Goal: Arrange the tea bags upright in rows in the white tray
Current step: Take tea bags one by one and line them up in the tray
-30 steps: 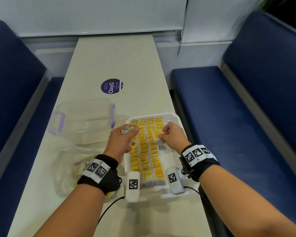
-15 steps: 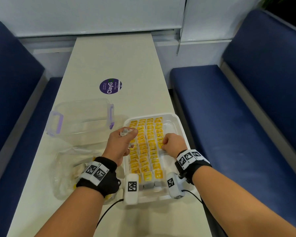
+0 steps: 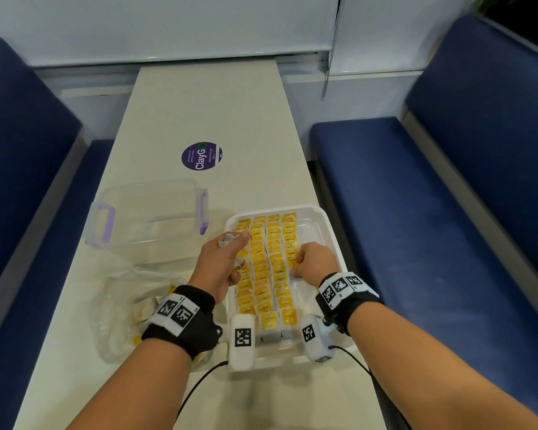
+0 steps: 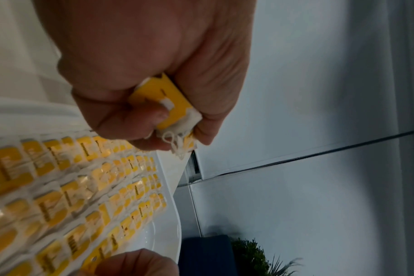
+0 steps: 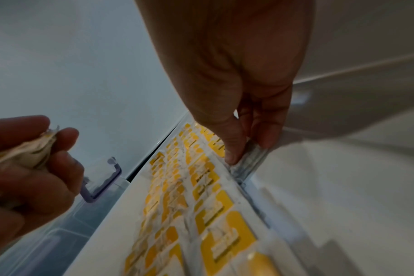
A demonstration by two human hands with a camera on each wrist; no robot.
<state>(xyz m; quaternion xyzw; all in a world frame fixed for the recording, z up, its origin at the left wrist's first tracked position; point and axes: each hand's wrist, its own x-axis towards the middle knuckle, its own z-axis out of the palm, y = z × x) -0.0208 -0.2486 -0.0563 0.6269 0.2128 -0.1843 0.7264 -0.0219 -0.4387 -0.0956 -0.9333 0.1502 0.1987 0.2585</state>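
Observation:
The white tray (image 3: 327,219) holds several rows of upright tea bags (image 3: 263,268) with yellow tags. My left hand (image 3: 232,243) hovers over the tray's left edge and grips a bundle of tea bags (image 4: 171,110), their strings hanging out below the fingers. My right hand (image 3: 296,263) is down at the rightmost row, about halfway along it. Its thumb and fingers pinch one tea bag (image 5: 247,158) at that row's outer side. The tray's right strip (image 5: 319,186) beside this row is bare.
A clear lidless box (image 3: 149,212) with purple latches stands left of the tray. A crumpled plastic bag (image 3: 128,308) with more tea bags lies under my left wrist. A purple sticker (image 3: 202,156) marks the table farther off. Blue benches (image 3: 416,212) flank the narrow table.
My right hand has drawn back along the rightmost row, from the tray's far end to about its middle. The left hand has stayed put with its bundle.

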